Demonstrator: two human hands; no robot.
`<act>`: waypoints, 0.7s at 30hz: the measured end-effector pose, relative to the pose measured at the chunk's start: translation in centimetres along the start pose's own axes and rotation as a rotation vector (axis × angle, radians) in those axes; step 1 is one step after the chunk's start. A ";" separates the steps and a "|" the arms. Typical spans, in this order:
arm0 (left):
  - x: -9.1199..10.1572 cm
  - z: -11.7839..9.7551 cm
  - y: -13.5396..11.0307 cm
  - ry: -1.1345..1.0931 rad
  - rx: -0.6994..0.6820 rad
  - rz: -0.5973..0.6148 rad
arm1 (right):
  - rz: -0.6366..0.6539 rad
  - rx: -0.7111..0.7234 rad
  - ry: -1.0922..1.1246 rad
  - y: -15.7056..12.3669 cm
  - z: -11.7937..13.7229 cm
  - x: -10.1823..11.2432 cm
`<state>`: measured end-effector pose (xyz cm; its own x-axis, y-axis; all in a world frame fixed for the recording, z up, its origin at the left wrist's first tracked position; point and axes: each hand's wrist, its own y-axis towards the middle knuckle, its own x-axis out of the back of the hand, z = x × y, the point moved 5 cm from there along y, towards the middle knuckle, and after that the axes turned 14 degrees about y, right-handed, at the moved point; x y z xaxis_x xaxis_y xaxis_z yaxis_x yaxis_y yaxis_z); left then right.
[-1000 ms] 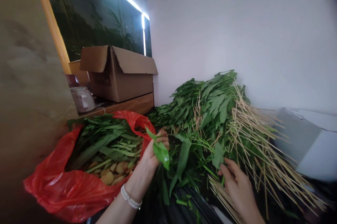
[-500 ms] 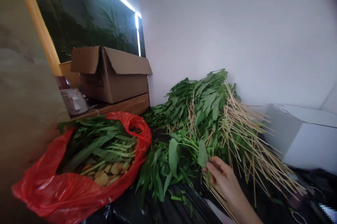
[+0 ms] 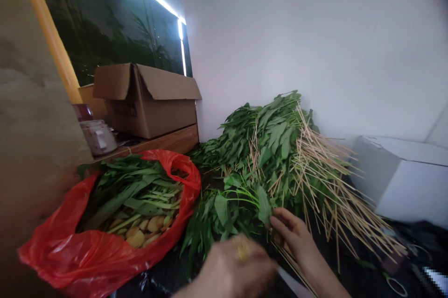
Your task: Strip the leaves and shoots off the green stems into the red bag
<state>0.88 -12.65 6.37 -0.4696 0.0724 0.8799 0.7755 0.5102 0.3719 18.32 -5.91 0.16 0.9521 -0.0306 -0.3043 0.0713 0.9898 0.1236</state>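
**Figure.** Heap of long-leaved green stems [image 3: 276,148] bristling with thin, pale wooden skewers [image 3: 329,181], lying on a black plastic sheet [image 3: 161,286] against a white wall [image 3: 280,31]. My right hand [image 3: 294,237] is at the heap's near edge, its fingers [image 3: 280,223] drawn together on a leafy stem. My left hand [image 3: 231,270], blurred and wearing a gold ring [image 3: 241,249], is just in front of the heap; I cannot tell whether it is open or closed. Left of the heap: a red plastic bag [image 3: 45,260] holding similar leaves over pale tan slices [image 3: 147,228]. Beyond the heap, to the left: an open brown cardboard box [image 3: 150,111] on a wooden shelf [image 3: 168,144]. Right of the heap: a white box [image 3: 402,186].
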 end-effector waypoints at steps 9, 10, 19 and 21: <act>5.9 6.9 4.5 0.671 0.152 -0.508 | 0.050 -0.004 -0.022 -0.1 -0.1 -0.5; 5.5 7.0 4.6 0.688 0.154 -0.476 | 0.054 -0.005 -0.027 -0.1 -0.1 -0.5; 3.7 7.8 5.0 0.736 0.223 -0.358 | 0.024 0.004 -0.038 -0.1 0.1 -0.4; 3.5 8.0 5.1 0.734 0.217 -0.342 | 0.029 0.006 -0.048 -0.1 -0.1 -0.3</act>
<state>-0.17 -2.95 9.04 -0.2121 -0.6539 0.7263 0.5068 0.5618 0.6538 17.98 -6.01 0.19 0.9668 -0.0083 -0.2553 0.0448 0.9895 0.1375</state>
